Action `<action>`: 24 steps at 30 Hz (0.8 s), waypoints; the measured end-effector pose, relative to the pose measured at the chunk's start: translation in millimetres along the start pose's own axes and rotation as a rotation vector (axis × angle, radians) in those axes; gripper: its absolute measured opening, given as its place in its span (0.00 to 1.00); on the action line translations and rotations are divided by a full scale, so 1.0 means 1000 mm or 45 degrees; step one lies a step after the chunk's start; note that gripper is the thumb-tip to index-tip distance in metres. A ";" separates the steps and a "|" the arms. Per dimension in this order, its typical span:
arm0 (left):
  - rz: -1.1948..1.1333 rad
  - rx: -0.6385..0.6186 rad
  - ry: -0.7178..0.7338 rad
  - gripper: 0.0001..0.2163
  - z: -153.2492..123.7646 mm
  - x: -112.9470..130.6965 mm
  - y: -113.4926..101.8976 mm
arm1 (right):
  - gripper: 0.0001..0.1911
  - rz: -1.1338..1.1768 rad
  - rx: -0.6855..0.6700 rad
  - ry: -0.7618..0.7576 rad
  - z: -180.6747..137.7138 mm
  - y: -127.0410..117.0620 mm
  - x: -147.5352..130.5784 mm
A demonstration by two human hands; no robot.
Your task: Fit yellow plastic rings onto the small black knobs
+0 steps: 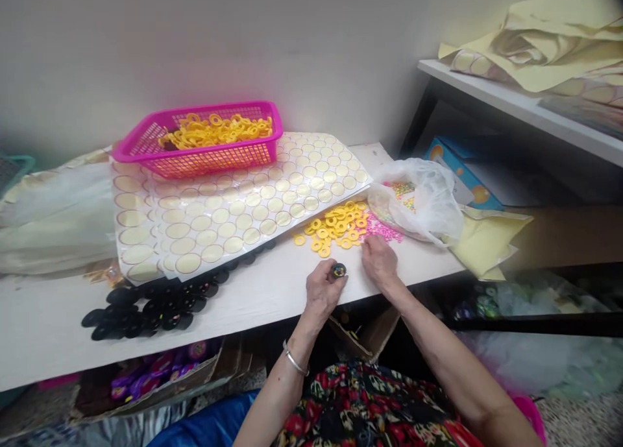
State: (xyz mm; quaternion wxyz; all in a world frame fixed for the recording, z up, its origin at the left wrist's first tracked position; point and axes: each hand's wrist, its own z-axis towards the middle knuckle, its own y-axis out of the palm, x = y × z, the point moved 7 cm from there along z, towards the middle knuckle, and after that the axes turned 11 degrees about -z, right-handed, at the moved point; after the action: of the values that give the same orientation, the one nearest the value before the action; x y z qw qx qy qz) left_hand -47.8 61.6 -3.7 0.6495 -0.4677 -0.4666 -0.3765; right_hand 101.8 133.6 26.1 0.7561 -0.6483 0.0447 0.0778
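My left hand [325, 288] is closed around a small black cup-like piece [339, 270], whose round end faces up and shows a few coloured specks. At the edge of a scatter of tiny pink beads [384, 230], my right hand [379, 260] has its fingers curled together. What those fingers hold, if anything, is hidden. A pile of yellow plastic rings [335, 226] lies just beyond both hands, against the beads. More black round pieces [146, 307] stand grouped on the white table to the left.
Sheets of round cream stickers [233, 220] cover the table's back left, under a pink basket [195, 163] of yellow ring pieces. A white plastic bag [433, 200] with multicoloured beads sits right. A shelf [525, 103] juts out at upper right. Below the table are open cardboard boxes [195, 377].
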 end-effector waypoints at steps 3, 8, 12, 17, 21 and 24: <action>0.031 -0.057 0.018 0.14 0.002 0.003 0.020 | 0.10 0.019 0.017 -0.042 -0.005 0.005 0.029; 0.101 -0.083 0.060 0.12 0.004 0.005 0.027 | 0.11 -0.030 0.055 -0.160 0.002 0.013 0.028; 0.083 -0.097 0.089 0.11 0.003 0.004 0.025 | 0.13 -0.124 0.046 -0.162 0.005 0.014 0.021; 0.088 -0.124 0.122 0.11 0.002 0.006 0.026 | 0.11 0.091 -0.262 -0.291 -0.004 0.017 0.013; 0.085 -0.126 0.134 0.11 0.003 0.007 0.026 | 0.10 0.248 -0.440 -0.082 0.004 0.021 0.023; 0.086 -0.137 0.132 0.11 0.002 0.007 0.027 | 0.09 0.268 -0.463 -0.036 0.012 0.019 0.024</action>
State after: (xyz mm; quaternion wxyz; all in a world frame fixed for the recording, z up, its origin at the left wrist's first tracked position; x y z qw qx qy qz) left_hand -21.7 71.0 -3.3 0.6591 -0.4972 -0.3954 -0.4025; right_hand 122.2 150.2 5.5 0.6151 -0.7645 0.0867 0.1724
